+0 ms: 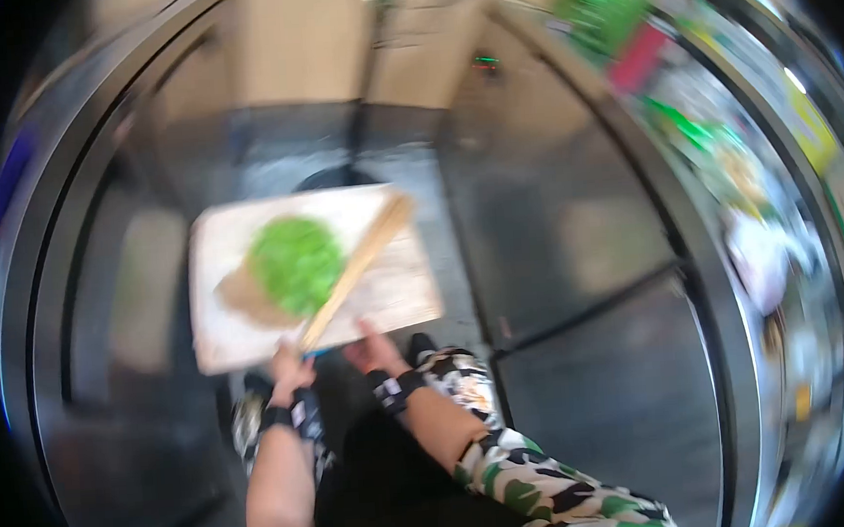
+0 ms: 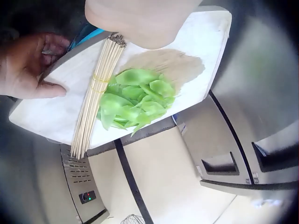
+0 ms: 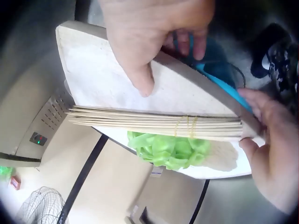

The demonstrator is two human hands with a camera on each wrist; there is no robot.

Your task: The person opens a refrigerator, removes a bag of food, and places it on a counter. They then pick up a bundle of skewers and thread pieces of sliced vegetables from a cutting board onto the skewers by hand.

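My left hand and right hand clamp the near edge of the board, held out before me; the skewer bundle points away from my left thumb, greens on its left

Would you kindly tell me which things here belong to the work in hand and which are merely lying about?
In hand: cutting board, gripped by left hand and right hand; bundle of skewers; green leaves.
Lying about: steel cabinet doors; blurred shelf goods.
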